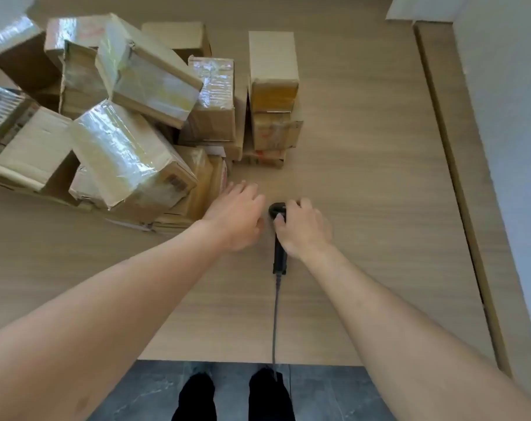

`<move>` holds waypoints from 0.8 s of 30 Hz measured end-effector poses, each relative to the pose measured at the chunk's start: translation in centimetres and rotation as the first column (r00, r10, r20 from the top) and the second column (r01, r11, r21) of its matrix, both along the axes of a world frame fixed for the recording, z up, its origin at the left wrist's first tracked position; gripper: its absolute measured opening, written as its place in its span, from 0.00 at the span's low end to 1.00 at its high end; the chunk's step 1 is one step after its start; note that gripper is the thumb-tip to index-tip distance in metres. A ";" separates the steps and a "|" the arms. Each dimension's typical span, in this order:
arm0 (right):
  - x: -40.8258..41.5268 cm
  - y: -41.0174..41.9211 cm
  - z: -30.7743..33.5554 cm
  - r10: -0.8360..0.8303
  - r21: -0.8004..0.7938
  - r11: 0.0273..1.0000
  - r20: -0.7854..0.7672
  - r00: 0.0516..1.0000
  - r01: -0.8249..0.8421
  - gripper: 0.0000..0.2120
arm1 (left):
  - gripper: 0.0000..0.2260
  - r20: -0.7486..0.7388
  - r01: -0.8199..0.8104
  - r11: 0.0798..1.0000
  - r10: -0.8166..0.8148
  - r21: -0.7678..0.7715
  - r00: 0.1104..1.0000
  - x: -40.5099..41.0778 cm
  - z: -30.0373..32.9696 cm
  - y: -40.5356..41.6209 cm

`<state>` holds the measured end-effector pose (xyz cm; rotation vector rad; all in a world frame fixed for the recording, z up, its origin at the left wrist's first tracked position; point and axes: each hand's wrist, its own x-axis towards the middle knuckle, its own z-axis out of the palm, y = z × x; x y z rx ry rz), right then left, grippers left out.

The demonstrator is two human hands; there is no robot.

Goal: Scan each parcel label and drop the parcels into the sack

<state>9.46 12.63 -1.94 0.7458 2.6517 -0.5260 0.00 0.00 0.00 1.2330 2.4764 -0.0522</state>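
Observation:
A black handheld barcode scanner (278, 253) lies on the wooden table (364, 208), its cable trailing toward me. My right hand (303, 227) grips the scanner, fingers curled over its head and handle. My left hand (238, 215) reaches over the table with straight fingers, holding nothing, just right of a pile of cardboard parcels (121, 153). The nearest parcel (206, 183) stands a little left of its fingertips. No sack is in view.
A stack of small boxes (273, 95) stands behind the hands. A white wall (501, 132) and the table's raised edge (458, 192) run along the right. My feet (233, 396) stand on the dark tiled floor below the table's front edge.

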 end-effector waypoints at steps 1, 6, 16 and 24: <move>-0.3 -0.1 -0.5 -0.029 -0.002 1.000 0.007 1.000 0.029 0.19 | 0.21 -0.011 0.017 1.000 -0.017 -0.024 1.000 -0.2 -0.6 0.1; -1.1 -1.2 -2.8 -0.104 -0.027 0.994 0.022 0.994 0.104 0.21 | 0.19 -0.004 0.052 0.999 -0.052 -0.006 0.999 -1.0 -2.3 0.2; 0.2 -2.1 -4.2 -0.134 -0.086 0.987 -0.018 0.991 0.132 0.20 | 0.16 0.017 0.052 0.999 -0.052 0.002 0.999 -1.4 -3.2 -0.2; -0.6 -4.1 -5.1 -0.759 -0.528 0.573 -0.053 0.649 0.627 0.28 | 0.16 0.016 0.039 0.999 -0.039 -0.002 0.999 -1.5 -3.5 -0.7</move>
